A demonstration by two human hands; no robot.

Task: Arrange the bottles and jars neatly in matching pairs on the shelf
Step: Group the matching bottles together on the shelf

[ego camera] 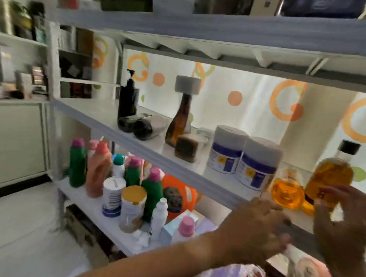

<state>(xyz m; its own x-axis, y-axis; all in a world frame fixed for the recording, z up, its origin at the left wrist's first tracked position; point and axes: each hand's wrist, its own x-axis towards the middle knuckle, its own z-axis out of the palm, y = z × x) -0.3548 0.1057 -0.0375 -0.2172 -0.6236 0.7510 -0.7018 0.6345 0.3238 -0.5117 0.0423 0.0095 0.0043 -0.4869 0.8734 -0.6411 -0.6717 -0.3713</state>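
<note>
On the middle shelf [135,145] two white jars with purple labels [246,155] stand side by side. Right of them an amber bottle with a black cap [333,171] stands upright, and my right hand [343,221] is wrapped around its lower part. A second amber bottle [287,189] lies on its side beside it. My left hand [260,225] hovers at the shelf's front edge, fingers spread, holding nothing. Further left stand a tall brown bottle with a white cap [181,115], a small brown jar [188,148], a black pump bottle [128,97] and toppled black containers [136,125].
The lower shelf [85,199] is crowded with green, pink-capped and white bottles, tins and an orange detergent jug [175,195]. An upper shelf [226,28] hangs close overhead. A patterned curtain [254,99] backs the rack. Another rack [19,45] stands at the left.
</note>
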